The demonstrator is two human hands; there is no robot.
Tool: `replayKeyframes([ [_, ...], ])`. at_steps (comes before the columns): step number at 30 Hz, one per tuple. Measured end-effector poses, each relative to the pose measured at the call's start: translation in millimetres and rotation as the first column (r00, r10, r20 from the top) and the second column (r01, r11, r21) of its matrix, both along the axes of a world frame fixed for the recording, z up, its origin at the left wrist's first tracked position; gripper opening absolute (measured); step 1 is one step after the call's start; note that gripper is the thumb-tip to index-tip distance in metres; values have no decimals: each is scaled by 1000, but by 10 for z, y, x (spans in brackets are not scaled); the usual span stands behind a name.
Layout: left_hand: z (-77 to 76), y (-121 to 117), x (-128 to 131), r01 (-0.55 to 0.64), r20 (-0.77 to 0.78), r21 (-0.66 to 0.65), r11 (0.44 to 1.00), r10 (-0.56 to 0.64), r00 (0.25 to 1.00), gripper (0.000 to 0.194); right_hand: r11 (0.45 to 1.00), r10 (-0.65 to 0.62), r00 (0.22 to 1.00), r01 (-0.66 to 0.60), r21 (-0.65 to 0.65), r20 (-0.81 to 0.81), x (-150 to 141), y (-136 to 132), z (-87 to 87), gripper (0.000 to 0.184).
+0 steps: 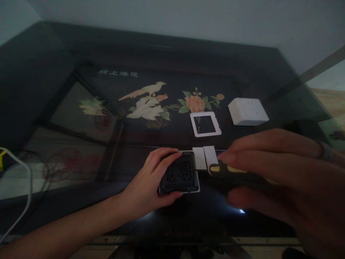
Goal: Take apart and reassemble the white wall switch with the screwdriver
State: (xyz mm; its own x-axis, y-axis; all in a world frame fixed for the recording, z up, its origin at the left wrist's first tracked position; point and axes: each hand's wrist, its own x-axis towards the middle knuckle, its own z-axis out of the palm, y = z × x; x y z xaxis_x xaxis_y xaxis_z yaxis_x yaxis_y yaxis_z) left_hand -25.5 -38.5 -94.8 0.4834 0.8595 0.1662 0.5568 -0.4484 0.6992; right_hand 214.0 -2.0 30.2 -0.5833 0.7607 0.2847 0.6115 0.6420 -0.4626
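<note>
My left hand point(151, 183) grips a dark switch module point(180, 173) by its left side, holding it on the glass table top. My right hand point(280, 180) is close to the camera and blurred, its fingers wrapped round a black-and-yellow screwdriver handle point(229, 169) that points left toward the module. Two small white rocker pieces point(205, 157) lie side by side just behind the module's right edge.
A white square frame point(205, 124) lies further back on the dark table point(81, 172) with its inlaid bird and flower picture. A white box point(248, 111) sits to the frame's right. A white cable point(24, 187) runs along the left edge.
</note>
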Motion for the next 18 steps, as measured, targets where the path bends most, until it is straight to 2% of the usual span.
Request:
replayKeyframes([
  [2,12,-2,1,-1,-15,3,1000,1,1000,78,996,84,996,-84,-18,-20,22,21,29,28],
  [5,16,-6,1,-4,-25,16,1000,5,1000,79,991,121,993,-120,-67,14,53,25,86,49],
  [9,-4,-2,-2,1,-8,16,1000,-1,1000,78,992,33,997,-25,-125,65,71,-44,86,44],
  [14,-12,4,-9,3,10,10,1000,-3,1000,74,998,-26,999,24,57,46,110,-95,-51,25],
  [16,-5,7,-9,8,10,20,1000,-8,1000,74,997,-45,996,40,70,77,111,-69,-48,23],
  [18,2,10,-7,15,3,27,1000,-15,1000,75,999,-25,996,23,26,83,98,-31,-1,26],
])
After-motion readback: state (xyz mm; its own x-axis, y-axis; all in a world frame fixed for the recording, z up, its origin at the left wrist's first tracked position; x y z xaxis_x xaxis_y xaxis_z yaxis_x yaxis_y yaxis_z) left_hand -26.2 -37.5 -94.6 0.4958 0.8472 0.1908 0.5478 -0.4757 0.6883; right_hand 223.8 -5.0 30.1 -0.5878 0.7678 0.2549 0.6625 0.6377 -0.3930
